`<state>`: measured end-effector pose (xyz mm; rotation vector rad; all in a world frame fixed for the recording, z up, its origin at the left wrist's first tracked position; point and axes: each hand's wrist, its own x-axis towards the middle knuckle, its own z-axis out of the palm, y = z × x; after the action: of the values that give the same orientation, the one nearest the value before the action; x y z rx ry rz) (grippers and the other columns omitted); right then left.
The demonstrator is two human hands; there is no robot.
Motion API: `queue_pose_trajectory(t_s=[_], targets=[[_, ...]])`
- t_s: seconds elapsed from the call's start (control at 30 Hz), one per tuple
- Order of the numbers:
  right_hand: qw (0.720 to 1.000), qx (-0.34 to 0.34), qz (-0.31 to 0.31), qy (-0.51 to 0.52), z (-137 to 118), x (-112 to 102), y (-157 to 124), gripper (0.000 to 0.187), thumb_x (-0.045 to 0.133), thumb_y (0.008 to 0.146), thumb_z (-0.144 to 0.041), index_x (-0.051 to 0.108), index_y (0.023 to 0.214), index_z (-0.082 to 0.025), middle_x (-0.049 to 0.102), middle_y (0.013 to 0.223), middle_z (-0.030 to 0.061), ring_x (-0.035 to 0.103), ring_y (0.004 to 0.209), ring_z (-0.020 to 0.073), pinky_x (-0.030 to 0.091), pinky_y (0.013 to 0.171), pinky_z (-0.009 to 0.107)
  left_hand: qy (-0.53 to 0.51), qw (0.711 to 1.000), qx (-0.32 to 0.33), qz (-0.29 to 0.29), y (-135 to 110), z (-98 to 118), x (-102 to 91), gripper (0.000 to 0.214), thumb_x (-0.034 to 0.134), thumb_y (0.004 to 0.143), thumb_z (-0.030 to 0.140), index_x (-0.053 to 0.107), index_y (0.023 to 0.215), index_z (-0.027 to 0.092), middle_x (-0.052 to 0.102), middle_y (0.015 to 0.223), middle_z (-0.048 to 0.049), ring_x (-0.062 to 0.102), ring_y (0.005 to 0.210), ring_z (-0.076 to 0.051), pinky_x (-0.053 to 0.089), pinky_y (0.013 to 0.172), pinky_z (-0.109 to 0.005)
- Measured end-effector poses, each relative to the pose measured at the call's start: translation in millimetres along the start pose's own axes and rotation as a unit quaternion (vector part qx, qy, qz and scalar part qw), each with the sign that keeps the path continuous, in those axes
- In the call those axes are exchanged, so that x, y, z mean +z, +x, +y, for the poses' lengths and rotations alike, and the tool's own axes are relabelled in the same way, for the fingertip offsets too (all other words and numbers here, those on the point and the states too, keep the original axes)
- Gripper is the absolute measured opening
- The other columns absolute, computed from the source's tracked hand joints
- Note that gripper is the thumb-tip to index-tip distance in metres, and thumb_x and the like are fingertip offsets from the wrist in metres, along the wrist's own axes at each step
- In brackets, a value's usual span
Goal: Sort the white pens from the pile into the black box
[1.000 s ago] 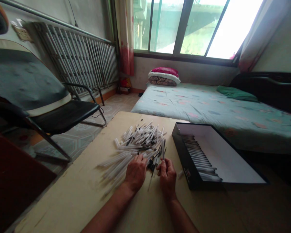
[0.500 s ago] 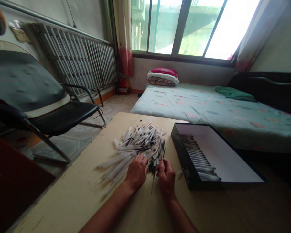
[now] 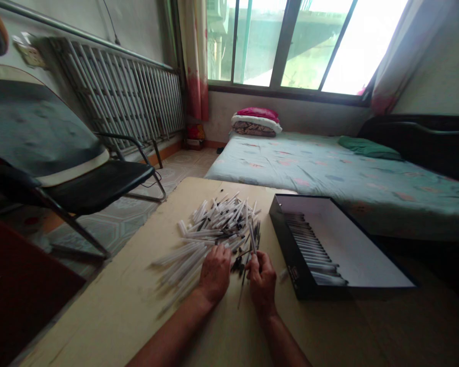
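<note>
In the head view my right hand is closed round a clear pen barrel, which points up and away from me. A thin dark pen refill sticks out towards me beside that hand; whether the fingers grip it too I cannot tell. My left hand rests at the near edge of a loose pile of pen parts, fingers curled down and their tips hidden. Small black pen caps lie between the hands. White translucent pen barrels fan out left of my left hand.
Right of my hands, an open black box with a white inside holds a row of pens along its left side. The pale table meets a bed at its far edge. A black chair stands to the left.
My left hand has shifted very slightly left and towards me. My right hand stays almost in place with the pen barrel in it. The box and pile have not moved.
</note>
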<state>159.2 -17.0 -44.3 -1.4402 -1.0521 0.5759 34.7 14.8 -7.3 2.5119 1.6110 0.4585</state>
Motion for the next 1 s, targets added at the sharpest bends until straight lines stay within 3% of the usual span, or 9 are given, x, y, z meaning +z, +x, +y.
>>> queue_pose_trajectory(t_s=[0.13, 0.37, 0.53, 0.6, 0.67, 0.8, 0.87, 0.93, 1.0], targets=[[1.0, 0.003, 0.002, 0.017, 0, 0, 0, 0.027, 0.042, 0.089, -0.042, 0.052, 0.093, -0.017, 0.054, 0.06, -0.0031, 0.051, 0.053, 0.0129, 0.039, 0.051, 0.022, -0.008, 1.0, -0.01, 0.007, 1, -1, -2.2, 0.013, 0.05, 0.079, 0.013, 0.058, 0.09, 0.016, 0.058, 0.096, -0.0092, 0.051, 0.093, -0.024, 0.04, 0.082, -0.035], [0.999, 0.002, -0.01, 0.051, -1, -1, -1, 0.024, 0.04, 0.089, -0.039, 0.051, 0.089, -0.018, 0.055, 0.064, -0.0026, 0.046, 0.047, 0.0109, 0.039, 0.047, 0.021, -0.016, 0.997, 0.038, 0.058, -4, -4, 3.5, 0.015, 0.047, 0.081, 0.011, 0.059, 0.088, 0.016, 0.06, 0.09, -0.0084, 0.051, 0.087, -0.025, 0.041, 0.079, -0.037], [0.998, -0.053, -0.008, -0.017, -11, -4, -4, 0.021, 0.039, 0.089, -0.032, 0.054, 0.088, -0.017, 0.057, 0.068, -0.0009, 0.053, 0.058, 0.0133, 0.042, 0.055, 0.022, -0.177, 0.977, 0.013, 0.114, -3, -12, -4.0, 0.011, 0.049, 0.083, 0.017, 0.06, 0.086, 0.017, 0.063, 0.085, -0.0074, 0.055, 0.084, -0.023, 0.043, 0.078, -0.037], [0.994, -0.095, -0.024, -0.051, -15, -4, -7, 0.021, 0.038, 0.09, -0.03, 0.055, 0.092, -0.017, 0.06, 0.074, 0.0013, 0.056, 0.066, 0.0144, 0.044, 0.062, 0.023, -0.304, 0.942, -0.039, 0.141, -3, -19, -11.3, 0.013, 0.053, 0.083, 0.024, 0.062, 0.087, 0.016, 0.064, 0.085, -0.007, 0.057, 0.082, -0.021, 0.044, 0.076, -0.034], [0.988, -0.127, -0.052, -0.075, -18, -3, -11, 0.021, 0.038, 0.09, -0.028, 0.055, 0.095, -0.017, 0.059, 0.074, 0.001, 0.055, 0.063, 0.0136, 0.043, 0.061, 0.023, -0.455, 0.875, -0.106, 0.13, -5, -30, -18.0, 0.017, 0.061, 0.078, 0.03, 0.064, 0.086, 0.016, 0.064, 0.078, -0.0042, 0.057, 0.07, -0.016, 0.045, 0.066, -0.028], [0.971, -0.191, -0.103, -0.104, -20, 1, -20, 0.017, 0.042, 0.091, -0.027, 0.056, 0.091, -0.017, 0.056, 0.068, -0.0008, 0.053, 0.057, 0.0112, 0.039, 0.057, 0.02, -0.699, 0.672, -0.213, 0.118, -11, -50, -23.4, 0.029, 0.077, 0.062, 0.031, 0.066, 0.082, 0.013, 0.055, 0.059, 0.0048, 0.044, 0.047, -0.005, 0.037, 0.048, -0.018], [0.962, -0.22, -0.116, -0.109, -20, 1, -23, 0.015, 0.044, 0.091, -0.025, 0.057, 0.091, -0.017, 0.057, 0.069, -0.0005, 0.054, 0.057, 0.0104, 0.039, 0.058, 0.02, -0.763, 0.591, -0.23, 0.126, -14, -56, -23.2, 0.033, 0.081, 0.056, 0.03, 0.066, 0.08, 0.012, 0.053, 0.056, 0.0064, 0.043, 0.046, -0.003, 0.036, 0.047, -0.016], [0.956, -0.236, -0.128, -0.117, -21, 1, -25, 0.013, 0.045, 0.09, -0.023, 0.056, 0.091, -0.017, 0.057, 0.069, -0.0008, 0.053, 0.055, 0.0098, 0.038, 0.057, 0.019, -0.784, 0.554, -0.242, 0.139, -15, -57, -23.0, 0.034, 0.082, 0.055, 0.031, 0.065, 0.078, 0.013, 0.055, 0.056, 0.0057, 0.047, 0.048, -0.004, 0.039, 0.048, -0.016], [0.95, -0.247, -0.146, -0.125, -23, 0, -26, 0.012, 0.045, 0.09, -0.022, 0.056, 0.09, -0.018, 0.056, 0.067, -0.0014, 0.052, 0.053, 0.0094, 0.037, 0.056, 0.019, -0.782, 0.551, -0.249, 0.154, -15, -55, -23.5, 0.034, 0.081, 0.057, 0.035, 0.063, 0.076, 0.014, 0.06, 0.059, 0.0036, 0.051, 0.05, -0.006, 0.041, 0.049, -0.016]])
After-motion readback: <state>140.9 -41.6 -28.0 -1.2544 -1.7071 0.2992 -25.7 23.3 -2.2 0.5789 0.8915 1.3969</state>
